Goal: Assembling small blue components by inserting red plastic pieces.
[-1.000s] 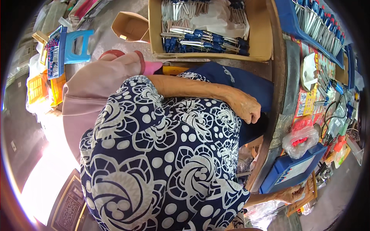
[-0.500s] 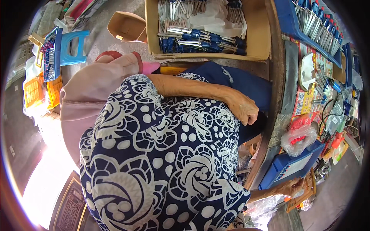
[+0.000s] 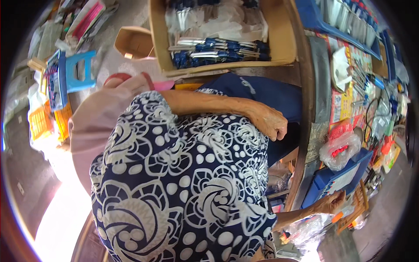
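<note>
Two hands apart: one on the lap, one beyond the worktop's right-hand tray

The person's left hand (image 3: 270,124) rests over the navy trousers (image 3: 279,98), just short of the worktop's (image 3: 320,135) near edge. Its grip is curled into a loose fist; whether anything lies inside cannot be told.

The right hand (image 3: 329,203) reaches past the near edge toward the worktop's right end, its fingers bent together. Just beside it are one orange piece (image 3: 337,217), one whitish piece and one wooden frame (image 3: 358,208); whether the grip has hold of any of them is too small to tell.

Two blue trays count clearly on the worktop: a pen tray (image 3: 310,15) at its left end, filled with more red-tipped pens than can be counted, and a shallow tray (image 3: 315,185) along the near edge by the right hand, with a short row of pens. Between them lie one white-lined dish (image 3: 341,74), a loose cluster of pens (image 3: 360,83) and one clear bag (image 3: 340,150) of red pieces.

Beside the near edge stands one large carton (image 3: 283,39) of bundled pens, too many to number. One small carton (image 3: 135,43) and one light-blue stool (image 3: 83,70) are on the floor.
</note>
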`<state>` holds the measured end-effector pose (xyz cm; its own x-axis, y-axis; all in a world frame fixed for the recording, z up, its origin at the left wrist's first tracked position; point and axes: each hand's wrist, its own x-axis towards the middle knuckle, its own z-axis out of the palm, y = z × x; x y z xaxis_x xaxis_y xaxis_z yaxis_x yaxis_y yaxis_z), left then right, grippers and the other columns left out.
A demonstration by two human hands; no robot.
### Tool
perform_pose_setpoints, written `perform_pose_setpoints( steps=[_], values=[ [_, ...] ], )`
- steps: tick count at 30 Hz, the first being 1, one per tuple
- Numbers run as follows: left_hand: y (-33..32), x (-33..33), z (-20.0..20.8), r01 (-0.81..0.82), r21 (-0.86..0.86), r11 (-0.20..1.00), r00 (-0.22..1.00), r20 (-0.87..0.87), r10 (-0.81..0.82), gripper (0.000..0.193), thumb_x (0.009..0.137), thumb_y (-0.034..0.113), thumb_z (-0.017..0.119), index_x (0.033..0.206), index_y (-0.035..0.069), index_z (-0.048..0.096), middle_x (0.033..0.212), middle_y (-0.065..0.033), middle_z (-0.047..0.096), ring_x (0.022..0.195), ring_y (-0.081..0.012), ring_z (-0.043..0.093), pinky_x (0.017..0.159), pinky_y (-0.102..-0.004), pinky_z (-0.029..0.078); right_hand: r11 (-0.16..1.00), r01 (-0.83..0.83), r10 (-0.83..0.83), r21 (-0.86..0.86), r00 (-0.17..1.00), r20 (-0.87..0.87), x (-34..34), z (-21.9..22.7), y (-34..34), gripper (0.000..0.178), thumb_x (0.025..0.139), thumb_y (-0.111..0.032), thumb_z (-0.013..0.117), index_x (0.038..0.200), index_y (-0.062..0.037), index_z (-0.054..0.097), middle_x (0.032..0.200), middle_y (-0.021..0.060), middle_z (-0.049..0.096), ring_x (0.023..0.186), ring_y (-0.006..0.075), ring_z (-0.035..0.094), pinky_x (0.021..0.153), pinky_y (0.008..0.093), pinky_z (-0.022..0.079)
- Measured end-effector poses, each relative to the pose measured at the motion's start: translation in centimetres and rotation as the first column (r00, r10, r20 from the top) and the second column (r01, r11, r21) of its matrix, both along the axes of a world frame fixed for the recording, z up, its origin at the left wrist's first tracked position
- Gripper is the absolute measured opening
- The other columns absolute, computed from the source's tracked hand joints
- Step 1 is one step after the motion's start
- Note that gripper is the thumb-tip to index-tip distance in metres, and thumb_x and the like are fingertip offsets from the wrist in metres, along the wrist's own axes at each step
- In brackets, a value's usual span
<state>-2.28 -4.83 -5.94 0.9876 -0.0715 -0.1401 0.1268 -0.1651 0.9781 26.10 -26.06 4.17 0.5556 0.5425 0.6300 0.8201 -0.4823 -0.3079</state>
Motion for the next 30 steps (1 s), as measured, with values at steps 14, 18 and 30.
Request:
perform_pose_setpoints(
  steps=[14,18,30],
  values=[
    [4.2,5.5,3.7,-0.161,-0.15,0.976,0.973,0.144,0.182,0.023,0.075,0.006,0.053,0.095,-0.004,0.058,0.08,-0.0115,0.062,0.072,-0.0161,0.059,0.068,-0.0278,0.046,0.975,0.17,-0.147,0.143,0.976,-0.159,-7.1,-4.2,0.5,0.019,0.082,0.0,0.054,0.101,0.0021,0.058,0.09,0.0071,0.061,0.08,0.011,0.056,0.07,0.02,0.045],
    [6.9,7.1,6.1,-0.229,-0.168,0.959,0.952,0.169,0.256,0.022,0.081,0.006,0.051,0.1,-0.002,0.058,0.079,-0.0033,0.06,0.072,-0.0074,0.054,0.067,-0.0201,0.045,0.971,0.136,-0.085,0.198,0.966,-0.244,-8.4,-4.2,1.7,0.018,0.082,0.002,0.054,0.099,0.0026,0.059,0.089,0.0063,0.06,0.081,0.0105,0.056,0.071,0.0202,0.045],
    [13.2,11.4,8.7,-0.521,0.143,0.841,0.837,0.279,0.471,0.02,0.078,0.008,0.051,0.092,-0.003,0.06,0.072,-0.0033,0.059,0.064,-0.0067,0.052,0.06,-0.0193,0.042,0.969,0.044,0.031,0.245,0.955,-0.296,-8.5,-4.0,2.9,0.018,0.076,0.009,0.055,0.093,0.0022,0.059,0.085,0.008,0.06,0.077,0.0122,0.056,0.068,0.0227,0.044]
  ],
)
